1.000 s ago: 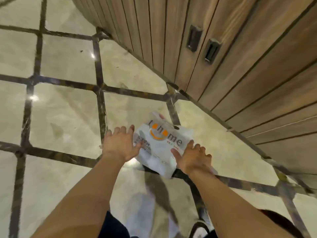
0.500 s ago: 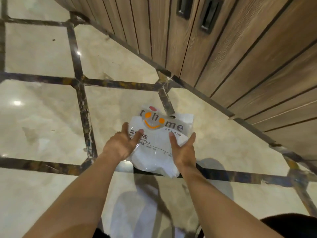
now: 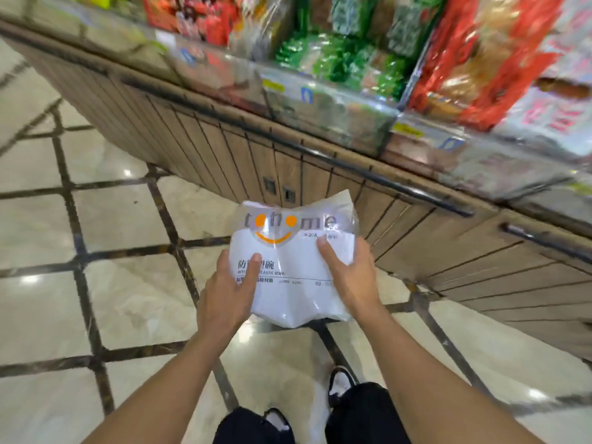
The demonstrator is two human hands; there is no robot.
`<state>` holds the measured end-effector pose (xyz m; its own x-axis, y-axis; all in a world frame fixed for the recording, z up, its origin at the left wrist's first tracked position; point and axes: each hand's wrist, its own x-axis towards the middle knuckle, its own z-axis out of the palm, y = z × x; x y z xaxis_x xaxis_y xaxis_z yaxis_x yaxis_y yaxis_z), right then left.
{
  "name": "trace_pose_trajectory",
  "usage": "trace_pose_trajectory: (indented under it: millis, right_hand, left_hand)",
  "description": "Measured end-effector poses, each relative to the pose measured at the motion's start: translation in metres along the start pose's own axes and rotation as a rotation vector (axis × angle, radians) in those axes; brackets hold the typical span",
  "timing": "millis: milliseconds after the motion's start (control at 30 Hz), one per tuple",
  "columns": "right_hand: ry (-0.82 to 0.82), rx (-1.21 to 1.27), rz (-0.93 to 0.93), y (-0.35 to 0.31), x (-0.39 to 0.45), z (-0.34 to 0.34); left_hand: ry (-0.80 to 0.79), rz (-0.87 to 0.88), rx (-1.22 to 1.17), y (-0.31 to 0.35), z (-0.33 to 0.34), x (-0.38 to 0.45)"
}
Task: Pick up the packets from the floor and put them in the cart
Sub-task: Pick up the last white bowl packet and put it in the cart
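Observation:
A white plastic packet [image 3: 296, 277] with an orange smile logo and grey lettering is held up in front of me, well above the floor. My left hand [image 3: 229, 293] grips its left edge, thumb on the front face. My right hand [image 3: 350, 274] grips its right edge the same way, thumb across the front. The fingers of both hands are hidden behind the packet. No cart is in view.
A wood-panelled display counter [image 3: 320, 187] with a dark rail runs across the right and top, its shelf stacked with red and green snack bags [image 3: 480, 59]. Beige floor tiles [image 3: 128, 299] with dark borders lie to the left. My feet [image 3: 339, 386] stand below the packet.
Both hands have lifted the packet off the floor to about waist height. The view has risen, so the counter's shelf of goods now shows.

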<state>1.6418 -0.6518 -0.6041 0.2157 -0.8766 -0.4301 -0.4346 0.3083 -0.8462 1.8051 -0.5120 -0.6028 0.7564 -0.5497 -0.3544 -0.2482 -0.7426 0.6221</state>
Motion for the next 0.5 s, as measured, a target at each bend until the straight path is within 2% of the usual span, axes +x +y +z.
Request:
trace_pose_trajectory:
  millis: [100,233,367,500]
  right_hand:
    - [0.076,0.064,-0.011,-0.069,-0.050,-0.070]
    - [0.274,0.123,-0.053,-0.142,-0.116,-0.169]
    - [0.468,0.199,-0.102,-0.186,-0.184,-0.276]
    - [0.649,0.228,-0.151,-0.200,-0.253,-0.388]
  left_hand:
    - [-0.032,0.101,-0.013,0.083,-0.051,-0.047]
    - [-0.127,0.321,-0.018,0.193,-0.091,-0.106]
    - [-0.207,0.564,0.046,0.298,-0.102,-0.168]
    - [-0.278,0.817,0.080,0.394,-0.086,-0.252]
